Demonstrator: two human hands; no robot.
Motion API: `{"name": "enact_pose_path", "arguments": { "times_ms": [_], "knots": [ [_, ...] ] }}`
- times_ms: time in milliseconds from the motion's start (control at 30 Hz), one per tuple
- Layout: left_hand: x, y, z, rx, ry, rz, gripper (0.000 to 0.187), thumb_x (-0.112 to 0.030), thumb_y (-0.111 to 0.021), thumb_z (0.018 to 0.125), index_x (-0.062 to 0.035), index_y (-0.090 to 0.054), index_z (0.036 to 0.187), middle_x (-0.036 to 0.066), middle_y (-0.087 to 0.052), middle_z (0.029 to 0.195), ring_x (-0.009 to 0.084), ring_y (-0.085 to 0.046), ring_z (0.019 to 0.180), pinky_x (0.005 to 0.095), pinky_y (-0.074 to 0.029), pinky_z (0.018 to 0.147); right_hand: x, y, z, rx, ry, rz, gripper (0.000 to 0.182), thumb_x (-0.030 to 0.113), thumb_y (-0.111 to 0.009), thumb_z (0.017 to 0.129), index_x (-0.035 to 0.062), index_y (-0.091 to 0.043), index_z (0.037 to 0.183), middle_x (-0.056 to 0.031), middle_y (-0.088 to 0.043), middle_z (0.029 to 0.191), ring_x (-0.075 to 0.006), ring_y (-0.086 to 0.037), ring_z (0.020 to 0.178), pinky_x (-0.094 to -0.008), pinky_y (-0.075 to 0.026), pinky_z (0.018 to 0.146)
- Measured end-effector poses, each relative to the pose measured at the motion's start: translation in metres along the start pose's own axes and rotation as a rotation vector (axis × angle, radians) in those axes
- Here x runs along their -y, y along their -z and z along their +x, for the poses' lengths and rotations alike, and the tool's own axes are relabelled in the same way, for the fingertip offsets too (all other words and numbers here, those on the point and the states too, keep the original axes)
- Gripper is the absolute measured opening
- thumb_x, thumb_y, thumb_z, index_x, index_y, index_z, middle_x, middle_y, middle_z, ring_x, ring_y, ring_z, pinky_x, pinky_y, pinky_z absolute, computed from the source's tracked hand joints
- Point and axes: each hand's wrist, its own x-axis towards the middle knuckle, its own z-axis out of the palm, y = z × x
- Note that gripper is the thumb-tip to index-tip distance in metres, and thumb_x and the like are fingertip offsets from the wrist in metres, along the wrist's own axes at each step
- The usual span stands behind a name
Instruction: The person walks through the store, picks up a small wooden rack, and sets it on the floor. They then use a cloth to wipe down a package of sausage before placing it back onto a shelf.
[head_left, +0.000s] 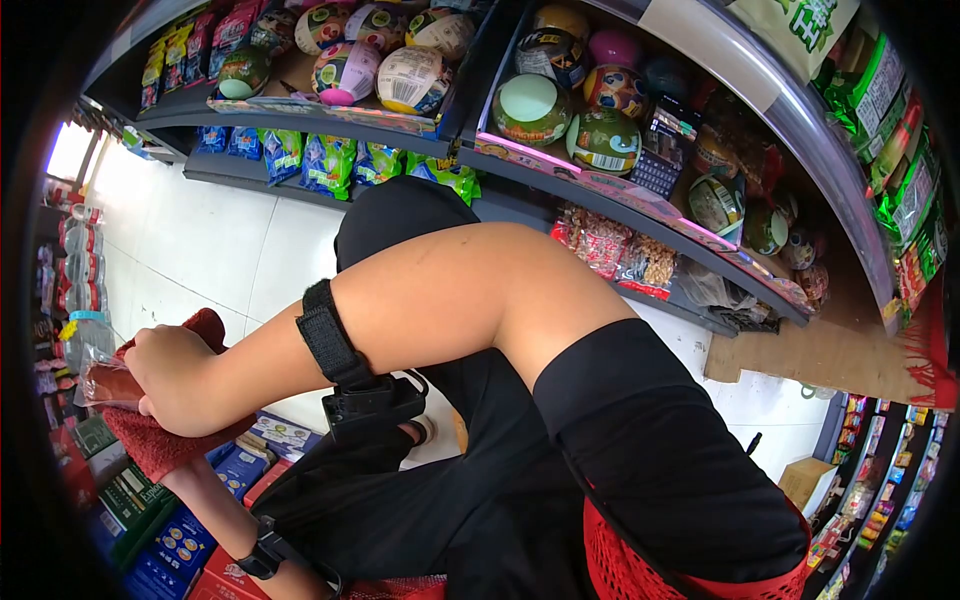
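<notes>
right hand [175,370] clenched around red cloth [150,440] | left hand hidden below it, grip unclear | cloth looks soft, light, easily bunched anywhere | boxed goods [170,540] beneath

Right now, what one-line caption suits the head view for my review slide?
Right hand presses a red cloth and a clear packet near boxed goods, shelves of round snack tubs above.

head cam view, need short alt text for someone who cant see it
A person's right hand presses a red cloth and a clear-wrapped packet near boxed goods in a shop aisle. Shelves of round snack tubs run above.
</notes>
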Motion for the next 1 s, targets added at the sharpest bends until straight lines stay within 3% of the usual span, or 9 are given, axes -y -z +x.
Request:
{"name": "enact_pose_path", "arguments": {
  "times_ms": [100,400,700,1000],
  "knots": [
    [-0.001,0.001,0.001,0.002,0.001,0.0,0.048,-0.038,-0.032,0.102,-0.0117,-0.034,0.142,0.014,-0.046,0.138,0.0306,-0.048,0.126,0.0478,-0.039,0.107,0.002,0.003,0.0,0.009,-0.006,0.001,0.036,0.02,-0.071,0.078,-0.0067,-0.062,0.1,-0.0244,-0.061,0.104,-0.0365,-0.06,0.102,-0.0424,-0.048,0.09],
    [-0.005,0.003,0.007,0.015,0.008,0.001,0.048,-0.038,-0.032,0.102,-0.012,-0.035,0.142,0.014,-0.047,0.138,0.0307,-0.048,0.126,0.0479,-0.039,0.106,0.006,0.008,-0.008,0.106,-0.082,0.04,0.064,0.024,-0.07,0.07,-0.0171,-0.045,0.112,-0.0295,-0.052,0.115,-0.0378,-0.057,0.109,-0.0405,-0.05,0.091],
    [-0.008,0.004,0.011,0.02,0.005,0.006,0.047,-0.038,-0.032,0.102,-0.0122,-0.036,0.142,0.014,-0.047,0.138,0.0307,-0.049,0.126,0.0481,-0.039,0.106,0.004,0.008,-0.003,0.252,-0.176,0.003,0.056,0.015,-0.068,0.064,-0.0172,-0.05,0.107,-0.0303,-0.055,0.112,-0.0381,-0.061,0.104,-0.0383,-0.052,0.088],
    [-0.01,0.007,0.011,0.015,0.005,0.008,0.047,-0.038,-0.032,0.102,-0.0124,-0.036,0.141,0.014,-0.047,0.138,0.0307,-0.049,0.126,0.0482,-0.039,0.106,0.004,0.01,-0.005,0.162,-0.126,0.032,0.028,0.012,-0.068,0.067,-0.0119,-0.064,0.081,-0.0292,-0.066,0.084,-0.0359,-0.068,0.085,-0.0383,-0.056,0.075]
  ]
}}
